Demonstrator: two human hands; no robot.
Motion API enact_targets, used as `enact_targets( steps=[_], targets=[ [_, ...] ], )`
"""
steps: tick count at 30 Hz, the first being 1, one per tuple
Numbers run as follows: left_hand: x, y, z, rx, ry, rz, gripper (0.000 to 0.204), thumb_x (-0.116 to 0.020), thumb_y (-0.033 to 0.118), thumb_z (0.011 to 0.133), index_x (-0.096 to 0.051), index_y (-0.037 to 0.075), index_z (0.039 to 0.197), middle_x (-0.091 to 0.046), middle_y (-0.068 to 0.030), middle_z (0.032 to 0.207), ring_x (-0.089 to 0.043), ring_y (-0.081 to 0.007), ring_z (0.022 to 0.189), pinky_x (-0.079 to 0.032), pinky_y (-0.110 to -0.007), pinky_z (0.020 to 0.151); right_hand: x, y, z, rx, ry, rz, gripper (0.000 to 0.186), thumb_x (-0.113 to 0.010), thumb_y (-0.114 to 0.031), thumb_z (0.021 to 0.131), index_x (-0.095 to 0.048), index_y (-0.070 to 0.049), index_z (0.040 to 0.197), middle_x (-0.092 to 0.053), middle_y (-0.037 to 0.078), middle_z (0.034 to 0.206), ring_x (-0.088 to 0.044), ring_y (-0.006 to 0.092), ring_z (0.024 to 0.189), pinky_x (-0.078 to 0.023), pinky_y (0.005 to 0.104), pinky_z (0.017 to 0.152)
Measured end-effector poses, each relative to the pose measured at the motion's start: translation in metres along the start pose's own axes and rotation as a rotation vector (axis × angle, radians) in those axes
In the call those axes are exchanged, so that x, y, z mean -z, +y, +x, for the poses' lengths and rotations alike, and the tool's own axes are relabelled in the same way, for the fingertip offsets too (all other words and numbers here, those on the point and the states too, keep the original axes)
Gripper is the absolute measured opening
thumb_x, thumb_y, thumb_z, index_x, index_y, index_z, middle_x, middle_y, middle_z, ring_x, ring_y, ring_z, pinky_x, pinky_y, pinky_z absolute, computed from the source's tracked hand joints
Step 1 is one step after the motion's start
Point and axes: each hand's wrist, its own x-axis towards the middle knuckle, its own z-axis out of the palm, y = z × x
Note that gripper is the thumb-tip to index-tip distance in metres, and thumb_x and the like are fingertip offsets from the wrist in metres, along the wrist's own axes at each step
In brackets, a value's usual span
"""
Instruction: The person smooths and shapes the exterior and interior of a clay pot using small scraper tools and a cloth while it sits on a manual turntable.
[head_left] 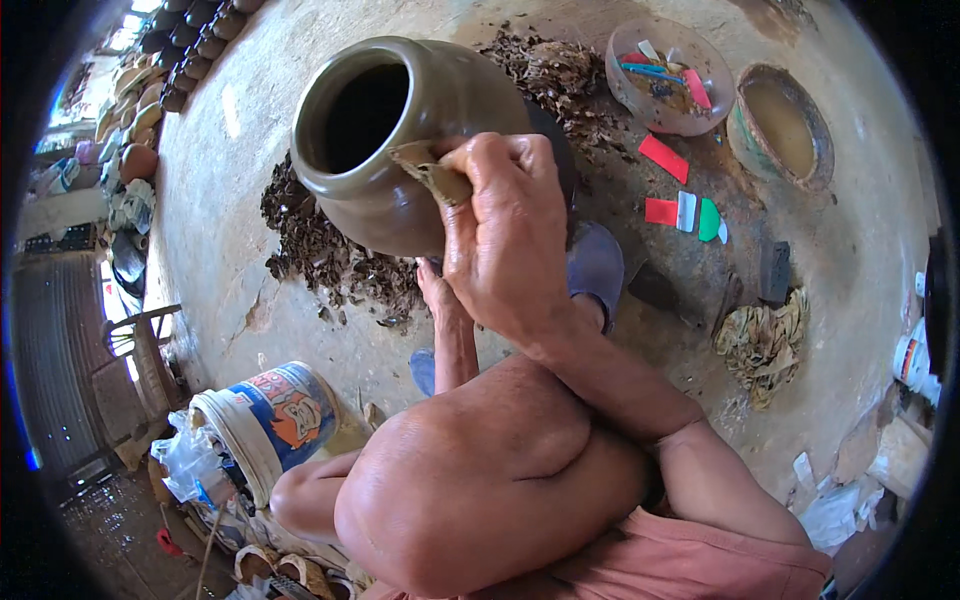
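A large wet clay pot [470, 90], grey-brown and shiny, leans with its wide dark mouth toward the left. My right hand [508, 225] pinches a small folded tan piece of cloth or leather [432, 175] and presses it against the pot's shoulder, just below the rim. Under the pot's belly is my left hand [436, 288], close to its lower side; the pot and my right arm hide most of its fingers. Dark clay shavings [330, 250] lie heaped beneath and beside the pot.
To the right stand a clear plastic bowl [618, 85] with small tools and a tub [742, 130] of murky water. Red, white and green scrapers [664, 158] lie nearby, with a crumpled cloth [762, 335]. A white bucket [290, 410] lies tipped at left. Several finished pots [195, 45] line the back left.
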Motion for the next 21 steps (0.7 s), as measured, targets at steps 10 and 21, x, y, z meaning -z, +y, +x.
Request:
enact_targets(
  steps=[10,21],
  targets=[
    [-0.003,-0.033,-0.01,-0.008,-0.029,0.025,0.07,-0.053,0.069,0.096,-0.042,0.025,0.149,-0.05,-0.003,0.144,-0.057,-0.0294,0.119,-0.052,-0.046,0.086,0.028,0.012,-0.005,-0.014,-0.083,0.071,0.014,-0.073,-0.007,0.085,-0.066,-0.005,0.097,-0.068,0.01,0.094,-0.059,0.0286,0.09,-0.047,0.0406,0.083],
    [-0.001,0.034,0.026,-0.058,0.064,0.108,0.061,-0.053,0.064,0.096,-0.055,0.012,0.128,-0.061,-0.0054,0.123,-0.06,-0.0243,0.11,-0.051,-0.051,0.093,0.209,0.268,-0.098,-0.758,-0.19,-0.61,0.036,-0.069,-0.028,0.095,-0.067,-0.006,0.124,-0.073,0.021,0.114,-0.073,0.0305,0.104,-0.056,0.0448,0.088]
  ],
)
